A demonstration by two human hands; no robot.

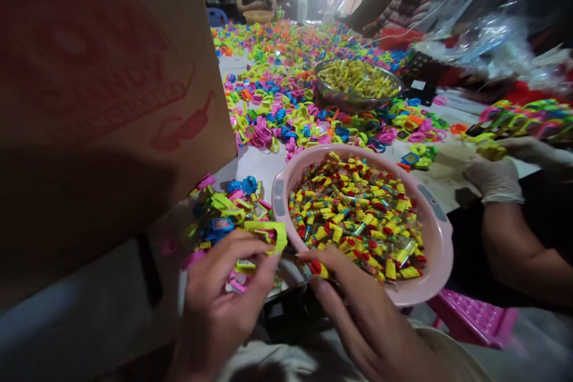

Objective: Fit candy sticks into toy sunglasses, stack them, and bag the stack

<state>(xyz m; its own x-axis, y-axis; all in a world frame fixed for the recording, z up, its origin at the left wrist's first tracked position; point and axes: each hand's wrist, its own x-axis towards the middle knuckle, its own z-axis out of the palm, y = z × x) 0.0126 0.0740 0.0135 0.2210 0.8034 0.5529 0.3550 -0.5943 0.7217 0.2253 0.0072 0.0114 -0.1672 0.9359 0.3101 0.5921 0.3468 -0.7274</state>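
A cardboard box (pixel 111 89) reads "CANDY" in red. The left hand (pixel 230 286) pinches a yellow-green plastic toy (pixel 278 237) between thumb and fingers, its band jutting above the fingertips. The right hand (pixel 358 304) holds a small red-and-yellow candy (pixel 318 268) at its fingertips, beside a pink basin (pixel 441 262) of similar candies (pixel 358 215).

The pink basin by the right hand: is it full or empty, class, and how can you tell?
Full, or nearly: small yellow-and-red pieces hide the bottom of the pink basin.
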